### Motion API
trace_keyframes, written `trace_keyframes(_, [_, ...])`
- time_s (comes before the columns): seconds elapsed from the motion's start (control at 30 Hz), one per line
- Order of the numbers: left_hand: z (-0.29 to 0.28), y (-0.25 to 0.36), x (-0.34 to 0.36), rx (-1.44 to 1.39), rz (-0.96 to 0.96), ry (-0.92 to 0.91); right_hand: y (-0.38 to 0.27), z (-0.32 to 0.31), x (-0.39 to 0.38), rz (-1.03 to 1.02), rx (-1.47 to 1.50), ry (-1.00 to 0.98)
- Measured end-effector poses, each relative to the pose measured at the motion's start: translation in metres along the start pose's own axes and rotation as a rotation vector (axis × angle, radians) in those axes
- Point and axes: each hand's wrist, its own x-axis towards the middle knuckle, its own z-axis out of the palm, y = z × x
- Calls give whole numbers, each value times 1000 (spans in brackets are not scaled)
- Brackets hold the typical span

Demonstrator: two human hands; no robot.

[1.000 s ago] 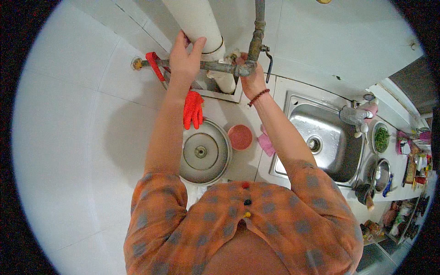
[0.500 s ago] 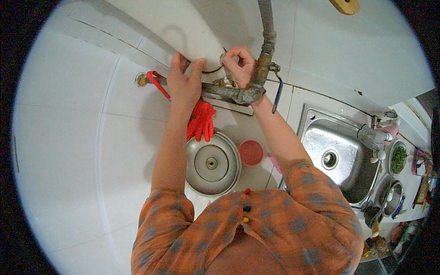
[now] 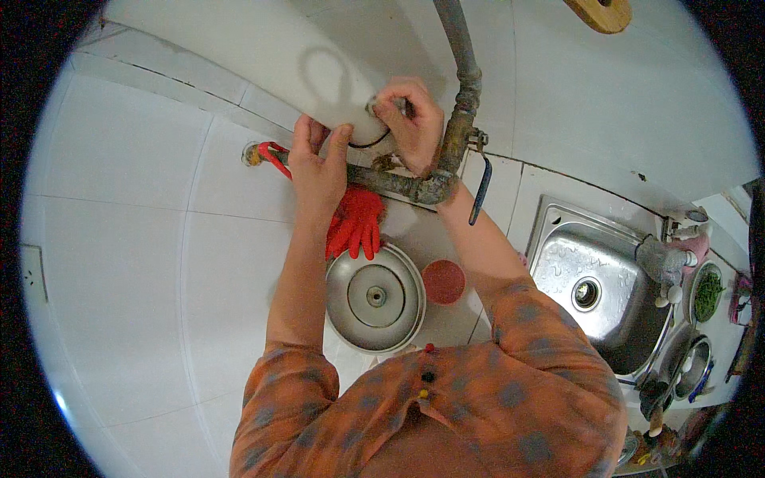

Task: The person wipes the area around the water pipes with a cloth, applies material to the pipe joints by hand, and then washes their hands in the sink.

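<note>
The wide white pipe (image 3: 287,60) runs from the upper left to upper centre. The left hand (image 3: 319,159) sets thumb and fingers wide apart against its lower edge, seemingly to steady it. The right hand (image 3: 414,123) keeps its fingers narrow on a small grey piece (image 3: 371,106) at the pipe's side, probably for fine control; what it is, I cannot tell. A red glove (image 3: 355,223) lies below the metal pipe (image 3: 384,182), perhaps kept within reach.
</note>
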Motion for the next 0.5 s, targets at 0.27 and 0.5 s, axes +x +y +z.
trace_keyframes(0.27, [3, 0, -1, -44, 30, -6, 5, -9, 7, -168, -63, -47])
trace_keyframes(0.5, [-3, -16, 0, -106, 29, -26, 21, -29, -38, 27, -154, 4])
